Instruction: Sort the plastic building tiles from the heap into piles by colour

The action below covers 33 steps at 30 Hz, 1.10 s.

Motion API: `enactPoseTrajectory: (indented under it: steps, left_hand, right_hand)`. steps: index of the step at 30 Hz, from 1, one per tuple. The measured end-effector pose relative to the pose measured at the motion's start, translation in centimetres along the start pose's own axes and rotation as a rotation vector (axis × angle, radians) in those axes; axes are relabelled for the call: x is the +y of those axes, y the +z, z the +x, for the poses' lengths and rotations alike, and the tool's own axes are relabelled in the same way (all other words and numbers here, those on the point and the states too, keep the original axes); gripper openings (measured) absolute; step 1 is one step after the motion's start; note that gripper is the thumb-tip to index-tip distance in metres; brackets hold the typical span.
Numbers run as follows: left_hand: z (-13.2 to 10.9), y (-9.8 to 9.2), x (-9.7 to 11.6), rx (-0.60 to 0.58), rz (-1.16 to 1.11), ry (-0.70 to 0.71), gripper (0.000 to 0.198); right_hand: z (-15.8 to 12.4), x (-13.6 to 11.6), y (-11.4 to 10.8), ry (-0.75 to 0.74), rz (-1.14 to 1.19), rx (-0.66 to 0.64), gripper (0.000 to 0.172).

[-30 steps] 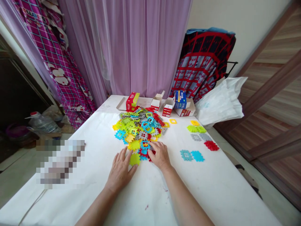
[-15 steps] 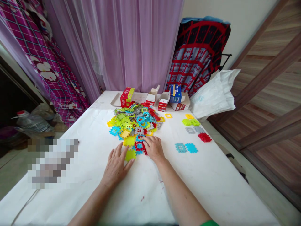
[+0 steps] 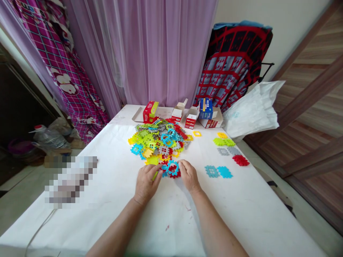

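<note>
A heap of flat plastic interlocking tiles [image 3: 160,141] in green, blue, red, yellow and grey lies in the middle of the white table [image 3: 241,207]. At its near edge my left hand [image 3: 146,184] is curled with a green tile [image 3: 154,175] pinched in its fingers. My right hand [image 3: 189,175] is curled beside it, its fingertips gripping a blue window-frame tile [image 3: 172,167] lifted over a red tile [image 3: 174,175]. Both hands almost touch.
Sorted tiles lie to the right: two blue [image 3: 218,171], one red [image 3: 240,160], grey [image 3: 227,151], green [image 3: 223,142], yellow [image 3: 222,135]. Small cardboard boxes [image 3: 193,116] stand along the far edge. A white plastic bag [image 3: 252,112] hangs off the right corner. A blurred patch [image 3: 71,180] covers the left.
My left hand was lying flat on the green tile and has closed on it. My right hand has lifted the blue frame tile from the heap's edge. Both hands came closer together.
</note>
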State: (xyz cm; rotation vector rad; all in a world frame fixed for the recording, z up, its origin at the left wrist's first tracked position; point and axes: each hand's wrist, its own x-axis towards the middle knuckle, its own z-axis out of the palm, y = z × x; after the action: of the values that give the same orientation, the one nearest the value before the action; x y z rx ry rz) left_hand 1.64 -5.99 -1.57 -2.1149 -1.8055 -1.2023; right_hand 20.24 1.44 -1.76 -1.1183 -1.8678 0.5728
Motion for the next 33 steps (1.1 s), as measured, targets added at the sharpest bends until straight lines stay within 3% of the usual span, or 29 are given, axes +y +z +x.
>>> enactPoseTrajectory:
  steps: [5, 11, 15, 19, 23, 26, 29, 33]
  left_hand:
    - [0.0, -0.1, 0.4, -0.105, -0.177, -0.141, 0.030]
    - [-0.3, 0.2, 0.9, -0.143, -0.551, -0.448, 0.036]
    - [-0.2, -0.1, 1.2, -0.182, -0.804, -0.691, 0.045]
    - [0.1, -0.5, 1.4, -0.125, -0.914, -0.836, 0.050]
    - [0.1, -0.5, 1.5, -0.128, -0.932, -0.817, 0.049]
    - [0.2, -0.5, 1.7, -0.141, -0.946, -0.759, 0.047]
    - [0.3, -0.6, 1.8, -0.124, -0.945, -0.702, 0.049]
    - [0.1, -0.5, 1.7, -0.177, -0.910, -0.692, 0.045]
  right_hand:
    - [0.0, -1.6, 0.2, -0.115, -0.014, -0.096, 0.033]
    - [0.1, -2.1, -0.1, -0.145, 0.008, -0.111, 0.030]
    - [-0.2, -2.5, -0.5, -0.115, 0.143, -0.115, 0.029]
    - [-0.7, -2.9, -0.1, 0.012, 0.309, -0.186, 0.031]
    - [-1.1, -2.9, 0.6, 0.086, 0.393, -0.241, 0.026]
    - [-0.8, -2.6, 0.4, 0.121, 0.435, -0.214, 0.027]
    - [-0.4, -2.3, -0.3, 0.073, 0.366, -0.195, 0.032]
    - [-0.2, -2.3, -0.8, -0.022, 0.223, -0.263, 0.036]
